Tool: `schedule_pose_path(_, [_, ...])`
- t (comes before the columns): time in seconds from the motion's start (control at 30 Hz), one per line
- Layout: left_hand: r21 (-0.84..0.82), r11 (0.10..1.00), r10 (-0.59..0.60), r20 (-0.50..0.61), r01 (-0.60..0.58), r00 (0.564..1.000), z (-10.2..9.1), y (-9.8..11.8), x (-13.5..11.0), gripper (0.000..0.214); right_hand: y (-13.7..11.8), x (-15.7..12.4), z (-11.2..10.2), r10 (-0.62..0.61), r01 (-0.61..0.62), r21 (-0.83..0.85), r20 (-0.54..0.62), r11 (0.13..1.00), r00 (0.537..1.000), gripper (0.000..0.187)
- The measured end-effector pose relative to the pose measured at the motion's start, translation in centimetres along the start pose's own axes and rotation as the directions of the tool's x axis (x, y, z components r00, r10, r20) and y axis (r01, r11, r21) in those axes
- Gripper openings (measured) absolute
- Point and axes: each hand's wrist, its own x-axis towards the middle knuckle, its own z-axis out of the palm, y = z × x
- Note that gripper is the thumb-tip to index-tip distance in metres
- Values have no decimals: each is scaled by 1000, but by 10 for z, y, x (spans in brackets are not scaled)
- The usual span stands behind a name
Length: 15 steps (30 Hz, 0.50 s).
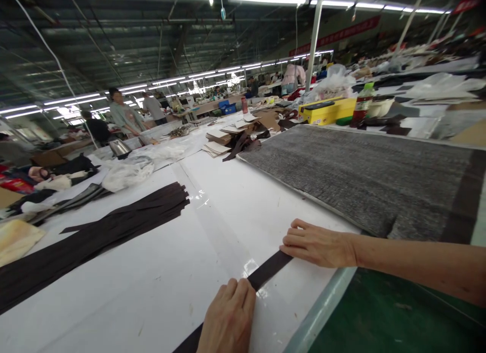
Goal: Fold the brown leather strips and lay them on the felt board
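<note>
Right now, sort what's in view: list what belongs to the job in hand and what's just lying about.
Job: strip, pressed to the table by left hand and right hand; strip pile, same material, probably.
Lying about: grey mat, yellow box, bottle, plastic bags, card stacks.

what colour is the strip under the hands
Dark brown strip, best seen in head view.

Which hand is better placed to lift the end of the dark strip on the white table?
Probably the right hand: it rests on the visible end of the dark strip. The left hand presses the strip farther along, away from that end.
</note>
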Motion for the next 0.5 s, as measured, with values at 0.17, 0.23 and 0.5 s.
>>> schedule_pose_path(0.17, [29, 1000, 12, -26, -11, 1000, 3, 2, -1, 43, 0, -10, -4, 68, -68, -2, 37, 998, 997, 30])
schedule_pose_path(0.23, [52, 999, 15, -66, -12, 998, 5, 3, -2, 46, 1, -15, -6, 79, -78, -17, 55, 997, 995, 30])
schedule_pose_path(0.5, [101, 993, -45, -208, 67, 977, 17, 11, -19, 50, -27, 26, -7, 254, -244, 99, -107, 965, 961, 43])
